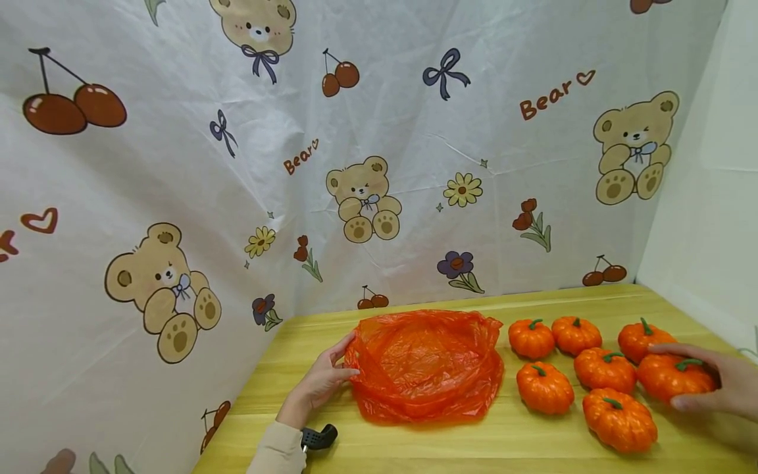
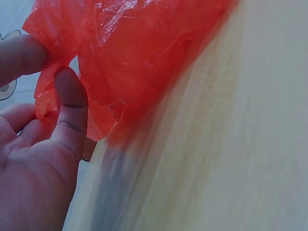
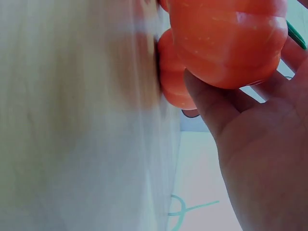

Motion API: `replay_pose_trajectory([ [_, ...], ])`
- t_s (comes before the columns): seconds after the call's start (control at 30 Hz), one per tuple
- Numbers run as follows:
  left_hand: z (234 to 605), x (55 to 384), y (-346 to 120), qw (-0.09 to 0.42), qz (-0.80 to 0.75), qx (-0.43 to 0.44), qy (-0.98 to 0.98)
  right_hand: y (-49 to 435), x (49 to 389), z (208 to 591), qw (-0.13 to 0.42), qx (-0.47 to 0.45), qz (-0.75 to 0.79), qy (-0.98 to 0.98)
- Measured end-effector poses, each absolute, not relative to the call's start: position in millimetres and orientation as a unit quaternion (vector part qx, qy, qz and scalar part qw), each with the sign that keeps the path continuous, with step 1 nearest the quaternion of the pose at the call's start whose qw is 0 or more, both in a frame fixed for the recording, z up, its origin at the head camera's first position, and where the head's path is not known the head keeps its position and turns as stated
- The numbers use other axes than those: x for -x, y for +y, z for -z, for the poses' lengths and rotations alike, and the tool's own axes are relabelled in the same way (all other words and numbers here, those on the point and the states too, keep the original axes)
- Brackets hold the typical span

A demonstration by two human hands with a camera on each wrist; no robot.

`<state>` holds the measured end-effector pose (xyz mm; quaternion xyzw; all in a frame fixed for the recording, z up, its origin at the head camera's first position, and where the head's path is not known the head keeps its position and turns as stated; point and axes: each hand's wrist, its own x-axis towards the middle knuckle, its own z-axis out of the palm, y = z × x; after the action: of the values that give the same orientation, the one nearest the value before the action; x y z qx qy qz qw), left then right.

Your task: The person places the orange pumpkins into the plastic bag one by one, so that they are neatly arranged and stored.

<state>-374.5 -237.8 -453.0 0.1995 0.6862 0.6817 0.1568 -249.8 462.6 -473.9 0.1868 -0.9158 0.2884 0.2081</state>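
Observation:
A thin red plastic bag (image 1: 426, 368) lies on the table with its mouth spread wide. At the bag's left edge, my left hand (image 1: 322, 378) pinches the film between thumb and fingers; the left wrist view shows the gathered plastic (image 2: 57, 53) there. On the far right, my right hand (image 1: 722, 382) holds a small orange pumpkin (image 1: 675, 376) with a green stem, thumb on the near side and fingers over the far side. From the right wrist, that pumpkin (image 3: 226, 41) covers part of another pumpkin (image 3: 174, 77) behind it. The fingertips on the far side are partly hidden.
Several more small pumpkins (image 1: 618, 419) stand close together between the bag and my right hand. The wood-grain table (image 1: 474, 451) meets a bear-print cloth (image 1: 414, 263) at the back and left. A white wall (image 1: 699, 250) stands at the right.

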Motion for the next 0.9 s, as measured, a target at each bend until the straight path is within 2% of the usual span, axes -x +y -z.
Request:
replay_pose_trajectory([
  [0.37,452.5,375.6,-239.9,0.165,-0.681,-0.205,0.683,451.1,255.2,440.4,0.122,-0.12,-0.287,-0.943],
  [0.9,449.5,375.8,-238.9,0.171,-0.688,-0.203,0.676,396.4,264.0,382.6,0.073,-0.111,-0.288,-0.948],
])
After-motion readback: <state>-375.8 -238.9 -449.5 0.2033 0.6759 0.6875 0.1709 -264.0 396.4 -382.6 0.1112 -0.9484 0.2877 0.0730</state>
